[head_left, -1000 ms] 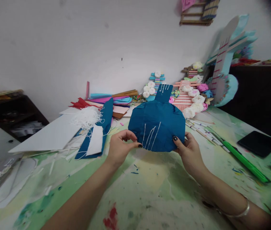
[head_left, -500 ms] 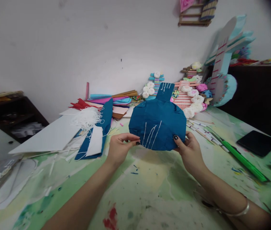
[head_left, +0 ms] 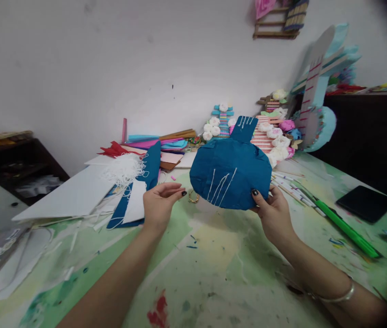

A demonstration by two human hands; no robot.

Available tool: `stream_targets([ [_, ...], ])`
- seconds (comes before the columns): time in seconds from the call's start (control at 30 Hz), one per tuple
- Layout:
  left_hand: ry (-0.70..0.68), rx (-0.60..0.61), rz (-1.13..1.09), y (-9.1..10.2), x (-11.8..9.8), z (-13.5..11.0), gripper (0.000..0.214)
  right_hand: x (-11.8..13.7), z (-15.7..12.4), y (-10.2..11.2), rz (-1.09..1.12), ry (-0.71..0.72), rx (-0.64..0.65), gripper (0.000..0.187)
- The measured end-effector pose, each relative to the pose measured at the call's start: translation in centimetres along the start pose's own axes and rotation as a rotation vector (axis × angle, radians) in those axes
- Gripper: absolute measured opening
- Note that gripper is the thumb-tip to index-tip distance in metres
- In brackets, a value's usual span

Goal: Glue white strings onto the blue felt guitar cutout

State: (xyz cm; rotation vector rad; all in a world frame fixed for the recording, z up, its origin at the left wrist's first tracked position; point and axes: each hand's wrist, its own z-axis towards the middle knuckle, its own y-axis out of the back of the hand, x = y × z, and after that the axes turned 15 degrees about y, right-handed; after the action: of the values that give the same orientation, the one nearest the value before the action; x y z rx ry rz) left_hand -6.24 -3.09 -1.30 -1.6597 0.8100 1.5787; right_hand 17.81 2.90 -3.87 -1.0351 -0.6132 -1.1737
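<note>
My right hand (head_left: 274, 209) grips the lower right edge of a dark blue paper-covered guitar-shaped cutout (head_left: 230, 159), thumb on the front and fingers behind. The cutout is held up over the table, its short neck leaning right. Several white strings (head_left: 222, 187) run slantwise on its lower body, and short white strings (head_left: 246, 120) mark the top of the neck. To its left, my left hand (head_left: 162, 202) is off the cutout with nothing in it, a small gap between thumb and fingertips. A small gold-coloured ring-like object (head_left: 193, 197) lies beyond that hand.
On the left lie white boards (head_left: 66, 191), a tangle of white string (head_left: 125, 168) and blue sheet pieces (head_left: 152, 164). A green cutter (head_left: 347, 228), pens (head_left: 296, 189) and a black phone-like slab (head_left: 366, 203) are on the right. Flower-decorated crafts (head_left: 275, 139) stand behind.
My left hand has let go of the cutout's lower left edge and moved left. The cutout, in my right hand, has shifted slightly right and up, uncovering the gold-coloured object.
</note>
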Motion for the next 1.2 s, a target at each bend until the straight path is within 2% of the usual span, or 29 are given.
stream_targets([
  [0.2, -0.104, -0.144, 0.101, 0.6, 0.1, 0.5, 0.026, -0.2, 0.6, 0.5, -0.011, 0.040, -0.035, 0.045],
  [0.4, -0.159, -0.119, 0.185, 0.3, -0.4, 0.1, 0.016, -0.4, 0.5, 0.5, -0.017, 0.037, -0.027, 0.045],
  [0.47, -0.166, -0.054, 0.318, 0.3, -0.3, 0.1, 0.012, -0.3, 0.5, 0.5, -0.022, 0.036, -0.028, 0.046],
  [0.53, -0.176, 0.097, 0.525, 0.2, 0.3, 0.3, 0.008, -0.2, 0.5, 0.5, -0.035, 0.037, -0.032, 0.046],
  [0.6, -0.238, 0.233, 0.744, 0.2, 1.0, 0.8, 0.014, -0.1, 0.5, 0.5, -0.039, 0.038, -0.032, 0.046],
  [0.63, -0.296, 0.240, 0.839, 0.3, 1.4, 1.0, 0.019, 0.0, 0.6, 0.5, -0.039, 0.040, -0.030, 0.045],
  [0.67, -0.358, 0.210, 0.918, 0.6, 1.7, 1.4, 0.023, 0.1, 0.6, 0.5, -0.041, 0.043, -0.027, 0.045],
  [0.73, -0.459, 0.065, 1.012, 1.8, 1.8, 2.3, 0.027, 0.2, 0.7, 0.4, -0.047, 0.051, -0.025, 0.044],
  [0.8, -0.473, -0.070, 1.025, 3.8, 1.2, 3.4, 0.028, 0.3, 0.8, 0.4, -0.054, 0.057, -0.032, 0.044],
  [0.83, -0.477, -0.158, 1.037, 5.0, 0.6, 3.8, 0.027, 0.3, 0.9, 0.4, -0.053, 0.059, -0.040, 0.044],
  [0.9, -0.450, -0.471, 1.102, 7.1, -0.7, 4.5, 0.021, 0.4, 0.9, 0.4, -0.047, 0.064, -0.052, 0.044],
  [0.93, -0.425, -0.567, 1.091, 7.7, -1.4, 4.7, 0.017, 0.4, 0.9, 0.4, -0.046, 0.066, -0.054, 0.044],
  [0.97, -0.411, -0.611, 1.048, 8.0, -1.9, 4.7, 0.014, 0.4, 0.9, 0.4, -0.047, 0.067, -0.052, 0.045],
  [1.03, -0.411, -0.553, 0.885, 7.5, -2.5, 4.1, 0.009, 0.4, 0.8, 0.4, -0.050, 0.063, -0.040, 0.045],
  [1.1, -0.470, -0.399, 0.707, 5.6, -2.3, 3.0, 0.008, 0.4, 0.5, 0.2, -0.050, 0.056, -0.022, 0.046],
  [1.2, -0.723, -0.080, 0.622, 2.0, -1.2, 0.8, 0.009, 0.5, 0.1, 0.0, -0.045, 0.044, 0.002, 0.045],
])
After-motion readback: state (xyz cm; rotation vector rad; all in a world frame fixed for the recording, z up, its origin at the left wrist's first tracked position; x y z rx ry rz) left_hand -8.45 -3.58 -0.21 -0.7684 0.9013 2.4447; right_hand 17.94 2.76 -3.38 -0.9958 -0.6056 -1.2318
